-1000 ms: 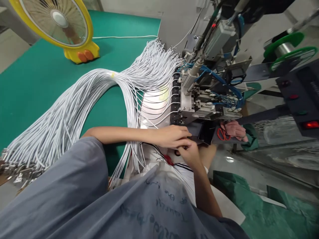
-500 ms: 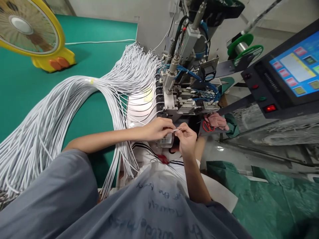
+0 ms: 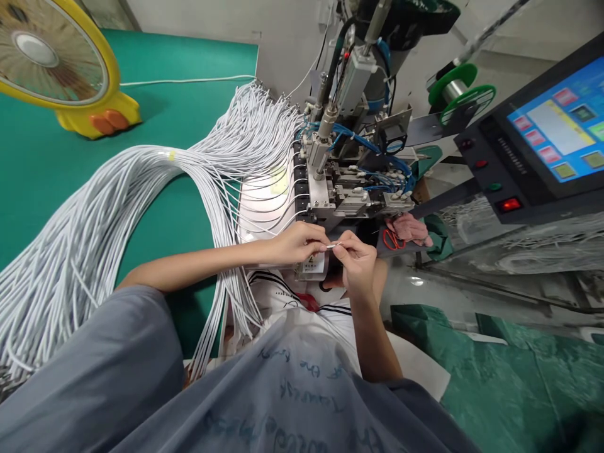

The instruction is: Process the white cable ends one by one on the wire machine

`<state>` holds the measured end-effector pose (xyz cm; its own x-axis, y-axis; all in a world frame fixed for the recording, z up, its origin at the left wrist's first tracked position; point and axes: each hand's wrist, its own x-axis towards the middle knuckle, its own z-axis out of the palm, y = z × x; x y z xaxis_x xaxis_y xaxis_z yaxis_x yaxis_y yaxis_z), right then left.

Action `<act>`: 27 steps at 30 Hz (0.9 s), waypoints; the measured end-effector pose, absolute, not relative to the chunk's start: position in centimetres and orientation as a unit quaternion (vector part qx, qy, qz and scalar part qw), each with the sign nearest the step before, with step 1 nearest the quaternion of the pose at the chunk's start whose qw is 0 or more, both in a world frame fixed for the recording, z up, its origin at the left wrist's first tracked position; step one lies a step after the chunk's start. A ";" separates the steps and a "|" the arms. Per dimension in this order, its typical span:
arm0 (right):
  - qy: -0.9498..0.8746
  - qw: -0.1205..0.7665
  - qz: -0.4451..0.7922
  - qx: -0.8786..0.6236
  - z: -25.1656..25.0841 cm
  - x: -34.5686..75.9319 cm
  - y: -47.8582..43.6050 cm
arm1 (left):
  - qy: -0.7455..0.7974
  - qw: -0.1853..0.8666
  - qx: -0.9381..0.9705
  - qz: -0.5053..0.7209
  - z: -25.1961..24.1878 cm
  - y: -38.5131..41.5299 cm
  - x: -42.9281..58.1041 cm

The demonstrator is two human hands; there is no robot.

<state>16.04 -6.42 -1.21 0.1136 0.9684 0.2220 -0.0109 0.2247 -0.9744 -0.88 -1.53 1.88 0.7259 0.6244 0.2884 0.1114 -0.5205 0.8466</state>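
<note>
Between my two hands a short end of white cable (image 3: pixel 331 246) shows, just in front of the machine. My left hand (image 3: pixel 302 243) is closed in a pinch on this cable. Thumb and fingers of my right hand (image 3: pixel 355 255) are pressed together at the cable's tip; the tip itself is too small to make out. A large bundle of white cables (image 3: pixel 189 157) lies to the left, some under my left forearm. Several single cables run into the row of black holders on the machine (image 3: pixel 325 182), a little beyond my hands.
A yellow fan (image 3: pixel 101 110) stands on the green tabletop (image 3: pixel 189 56) at the left. On the right are a control screen (image 3: pixel 561 132), a green wire spool (image 3: pixel 455 88), a pink cloth (image 3: pixel 409 228) and red-handled scissors (image 3: pixel 392 239). Green sheeting (image 3: pixel 509 371) covers the lower right.
My right hand has turned slightly and its fingers have shifted a little at the cable's tip. My left hand keeps its pinch. The whole view has moved very slightly.
</note>
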 end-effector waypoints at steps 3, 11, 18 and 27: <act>-0.493 0.616 0.379 -0.484 -1.2 15.2 -6.9 | 0.234 0.409 0.822 0.319 1.9 -1.7 -0.8; -0.553 0.589 0.223 -0.546 -0.1 14.6 -7.8 | 0.213 0.357 0.836 0.358 1.9 -1.8 -1.0; -0.611 0.526 0.128 -0.577 1.4 14.7 -8.1 | 0.184 0.274 0.888 0.321 2.2 -1.0 -1.6; -0.628 0.518 0.200 -0.546 0.9 15.4 -6.6 | 0.240 0.315 0.861 0.320 1.5 -1.0 -1.1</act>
